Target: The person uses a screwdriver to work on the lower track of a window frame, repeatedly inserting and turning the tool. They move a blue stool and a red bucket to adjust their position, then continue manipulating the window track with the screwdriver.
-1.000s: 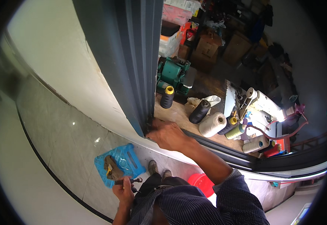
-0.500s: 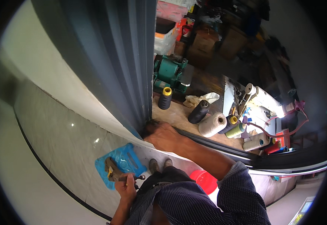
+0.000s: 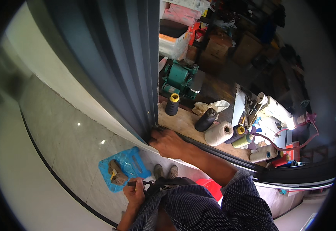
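Down at the lower left, my left hand (image 3: 136, 193) is closed round a dark-handled tool (image 3: 142, 183) with a short metal end. It is held just in front of my body, near a blue plastic stool (image 3: 105, 169). A crumpled brown cloth or glove (image 3: 117, 172) with a bit of yellow lies on the stool. My right hand (image 3: 167, 141) reaches to the lower corner of the dark ribbed window frame (image 3: 131, 92). Its fingers are bent into the frame's bottom track (image 3: 202, 148); their tips are hidden, so what they grip cannot be made out.
Beyond the track, thread cones (image 3: 218, 133) stand on a wooden ledge (image 3: 185, 121). A green machine (image 3: 178, 75) and a lit white sewing machine (image 3: 277, 109) sit behind. Below my right arm is a red plastic item (image 3: 210, 188). A pale wall edge (image 3: 87, 104) curves at left.
My view has shifted slightly. The right hand stays at the frame corner, its fingers now less blurred. The left hand has moved slightly right with the tool, away from the cloth.
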